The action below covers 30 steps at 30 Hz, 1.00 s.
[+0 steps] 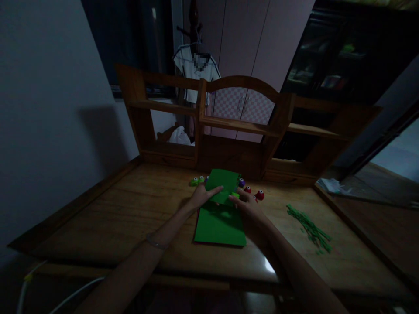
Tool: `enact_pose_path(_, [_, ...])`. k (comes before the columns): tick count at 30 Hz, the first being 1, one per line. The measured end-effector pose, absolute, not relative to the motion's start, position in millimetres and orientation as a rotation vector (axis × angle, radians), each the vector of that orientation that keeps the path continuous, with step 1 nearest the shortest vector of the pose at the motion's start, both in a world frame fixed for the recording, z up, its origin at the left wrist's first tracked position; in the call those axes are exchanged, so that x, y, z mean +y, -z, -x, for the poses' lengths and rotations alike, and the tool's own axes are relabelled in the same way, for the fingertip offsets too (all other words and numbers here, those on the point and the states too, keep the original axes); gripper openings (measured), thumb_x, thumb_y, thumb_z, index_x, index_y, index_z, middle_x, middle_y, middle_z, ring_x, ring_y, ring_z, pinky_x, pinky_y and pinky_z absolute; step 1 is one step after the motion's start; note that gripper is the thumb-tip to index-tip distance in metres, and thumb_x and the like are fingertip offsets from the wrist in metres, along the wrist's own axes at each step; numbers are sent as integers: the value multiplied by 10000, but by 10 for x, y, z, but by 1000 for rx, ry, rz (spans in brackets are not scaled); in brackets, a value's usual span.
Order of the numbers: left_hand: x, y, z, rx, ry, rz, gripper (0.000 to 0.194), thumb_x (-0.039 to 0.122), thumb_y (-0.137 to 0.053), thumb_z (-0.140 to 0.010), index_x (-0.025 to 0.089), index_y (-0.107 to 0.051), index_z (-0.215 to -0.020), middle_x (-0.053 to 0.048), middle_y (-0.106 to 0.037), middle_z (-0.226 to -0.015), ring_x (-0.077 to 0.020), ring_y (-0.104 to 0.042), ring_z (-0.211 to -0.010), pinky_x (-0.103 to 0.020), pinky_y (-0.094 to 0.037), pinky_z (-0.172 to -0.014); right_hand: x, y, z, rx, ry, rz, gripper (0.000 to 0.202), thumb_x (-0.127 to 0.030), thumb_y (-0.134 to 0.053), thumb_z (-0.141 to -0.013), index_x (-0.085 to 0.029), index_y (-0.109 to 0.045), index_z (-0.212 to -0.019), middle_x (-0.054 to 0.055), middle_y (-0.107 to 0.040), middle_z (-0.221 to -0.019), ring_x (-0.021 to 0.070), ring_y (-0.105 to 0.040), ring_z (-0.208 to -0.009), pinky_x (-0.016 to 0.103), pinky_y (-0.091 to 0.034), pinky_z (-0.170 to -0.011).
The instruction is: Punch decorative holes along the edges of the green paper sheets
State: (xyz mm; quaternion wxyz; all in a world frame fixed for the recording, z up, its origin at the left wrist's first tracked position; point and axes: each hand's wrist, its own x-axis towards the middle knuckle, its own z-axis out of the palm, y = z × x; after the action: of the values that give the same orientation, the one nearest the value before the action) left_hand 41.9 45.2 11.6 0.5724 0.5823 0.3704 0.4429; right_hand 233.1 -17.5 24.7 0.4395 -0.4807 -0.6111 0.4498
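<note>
A green paper sheet (222, 178) is held up at the desk's middle, with a row of small dark cut-outs along its upper right edge. My left hand (202, 196) is closed on its left side, thumb lying across the front. My right hand (249, 206) is closed around a small lime-green craft punch (235, 195) at the sheet's right edge. Below, more green paper (221, 226) lies flat on the desk. Behind my hands stand several small punches: lime-green ones (195, 181), a purple one (242, 182) and red ones (260, 195).
A pile of thin green paper strips (309, 226) lies on the right of the wooden desk (157, 200). A wooden shelf unit (229, 124) rises along the back edge. Beyond it a shirt (188, 65) hangs on a stand. The room is dim.
</note>
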Motion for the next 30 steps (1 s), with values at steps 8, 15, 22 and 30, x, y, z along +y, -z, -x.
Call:
enact_pose_path(8, [432, -136, -418, 853, -1031, -1386, 482, 464, -708, -677, 124, -634, -1010, -120, -689, -995, -244, -682, -719, -319, -582, -475, -184, -276, -2325, -1537, -1132, 1152, 417, -501, -624, -732, -205, -635, -1025, 62, -665, -1018, 234, -626, -904, 329, -489, -757])
enact_pose_path(15, [447, -122, -414, 854, -1026, -1363, 476, 443, -725, -667, 114, -631, -998, -124, -691, -989, -242, -681, -721, -314, -586, -477, -155, -222, -2323, -1523, -1144, 1111, 377, -457, -613, -764, -218, -623, -1056, 62, -653, -1090, 238, -621, -966, 350, -492, -806])
enact_pose_path(22, [452, -128, -415, 841, -1037, -1360, 504, 432, -732, -663, 123, -609, -1041, -122, -682, -1023, -245, -680, -726, -318, -584, -466, -148, -221, -2334, -1537, -1102, 1091, 395, -468, -608, -763, -197, -624, -1050, 67, -656, -1074, 234, -622, -944, 331, -493, -793])
enact_pose_path(30, [442, -126, -416, 857, -1020, -1339, 502, 442, -732, -660, 125, -615, -1031, -115, -684, -1019, -243, -679, -732, -322, -584, -477, -154, -253, -2320, -1553, -1068, 1136, 406, -474, -610, -756, -195, -634, -1050, 64, -671, -1034, 232, -631, -895, 311, -496, -734])
